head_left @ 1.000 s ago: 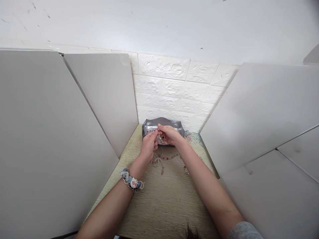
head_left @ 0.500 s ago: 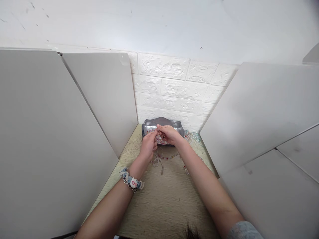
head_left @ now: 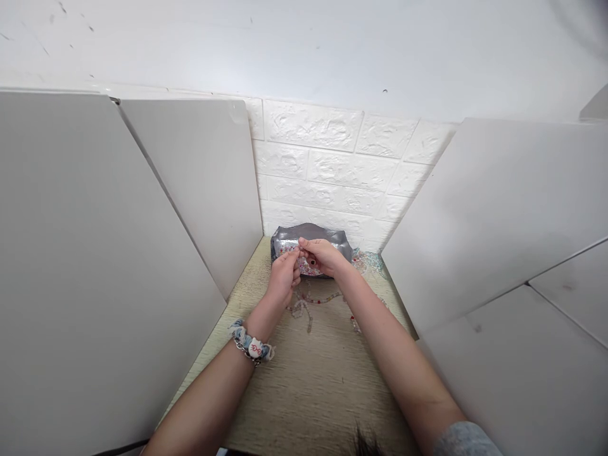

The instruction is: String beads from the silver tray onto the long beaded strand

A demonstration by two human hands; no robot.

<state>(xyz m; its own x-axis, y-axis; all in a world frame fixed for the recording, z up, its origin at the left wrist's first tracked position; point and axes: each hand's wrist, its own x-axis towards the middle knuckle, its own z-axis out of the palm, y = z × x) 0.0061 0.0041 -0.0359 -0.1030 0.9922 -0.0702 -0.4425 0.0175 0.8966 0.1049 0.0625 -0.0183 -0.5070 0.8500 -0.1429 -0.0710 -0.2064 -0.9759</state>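
Meeting at the fingertips, the left hand (head_left: pixel 284 278) and right hand (head_left: pixel 325 254) hang in front of a silvery grey container (head_left: pixel 308 232) that stands by the white brick-patterned wall (head_left: pixel 313 123). Each grip is pinched closed, thumb against finger; whatever lies between is too small to tell. Small multicoloured beads (head_left: pixel 311 270) show in the container, partly behind the hands. A beaded strand (head_left: pixel 319 302) lies curved on the worktop (head_left: pixel 323 386), just below the hands and near the container's front edge. To the container's right, a pale teal heap (head_left: pixel 375 261) sits close to the right panel (head_left: pixel 498 240). Around the left wrist are a blue and white band (head_left: pixel 237 332) and a chain, with a white charm (head_left: pixel 255 348).
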